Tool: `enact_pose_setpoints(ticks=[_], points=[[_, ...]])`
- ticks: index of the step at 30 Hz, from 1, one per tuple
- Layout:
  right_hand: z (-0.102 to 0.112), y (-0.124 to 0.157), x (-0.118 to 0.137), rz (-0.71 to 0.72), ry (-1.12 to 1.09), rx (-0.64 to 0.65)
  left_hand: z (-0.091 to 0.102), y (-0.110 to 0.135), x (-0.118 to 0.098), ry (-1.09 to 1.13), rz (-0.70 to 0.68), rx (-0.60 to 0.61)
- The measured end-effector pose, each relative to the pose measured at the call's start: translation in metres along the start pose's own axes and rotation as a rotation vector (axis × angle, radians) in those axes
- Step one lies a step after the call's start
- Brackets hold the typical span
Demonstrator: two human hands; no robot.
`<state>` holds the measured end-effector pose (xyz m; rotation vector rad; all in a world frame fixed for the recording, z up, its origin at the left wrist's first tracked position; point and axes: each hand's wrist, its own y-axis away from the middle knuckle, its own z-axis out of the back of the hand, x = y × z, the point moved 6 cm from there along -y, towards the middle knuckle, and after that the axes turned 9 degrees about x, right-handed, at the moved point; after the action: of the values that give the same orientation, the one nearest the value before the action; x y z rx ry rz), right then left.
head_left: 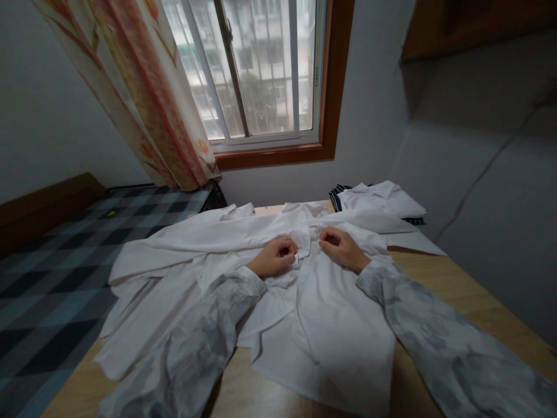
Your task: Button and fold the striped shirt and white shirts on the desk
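Observation:
A white shirt (pixel 343 325) lies loosely spread over the wooden table, its lower part hanging toward me. My left hand (pixel 275 256) pinches the fabric near the middle, fingers curled closed. Just to the right, my right hand (pixel 342 247) also pinches the cloth, thumb and fingertips together beside a gathered seam. The two hands are a short distance apart, with a strip of the white fabric between them. More white cloth with long sleeves stretches out to the left and the right; whether it is one garment or more I cannot tell.
Folded clothes (pixel 383 197), white over dark striped ones, are stacked at the table's far right. A bed with a checked cover (pixel 52 296) adjoins the left side. The wooden table (pixel 470 293) reaches the right wall. A window (pixel 261 69) and floral curtain (pixel 143 87) are behind.

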<state>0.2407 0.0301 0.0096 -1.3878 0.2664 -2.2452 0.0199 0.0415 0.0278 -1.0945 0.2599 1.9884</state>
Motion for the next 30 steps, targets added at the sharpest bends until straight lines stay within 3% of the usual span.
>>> enact_pose_setpoints(ticks=[6, 18, 25, 30], points=[[0.003, 0.002, -0.006, -0.035, -0.090, -0.007, -0.006, 0.002, 0.001, -0.080, 0.026, 0.009], [-0.009, 0.007, 0.004, 0.104, 0.304, 0.031, -0.014, 0.001, -0.005, -0.470, -0.031, -0.002], [-0.013, 0.016, 0.008, 0.117, 0.397, -0.022, -0.030, 0.003, -0.025, -0.722, 0.238, -0.127], [-0.014, 0.019, 0.013, 0.094, 0.412, -0.056, -0.040, 0.013, -0.027, -0.676, 0.271, -0.169]])
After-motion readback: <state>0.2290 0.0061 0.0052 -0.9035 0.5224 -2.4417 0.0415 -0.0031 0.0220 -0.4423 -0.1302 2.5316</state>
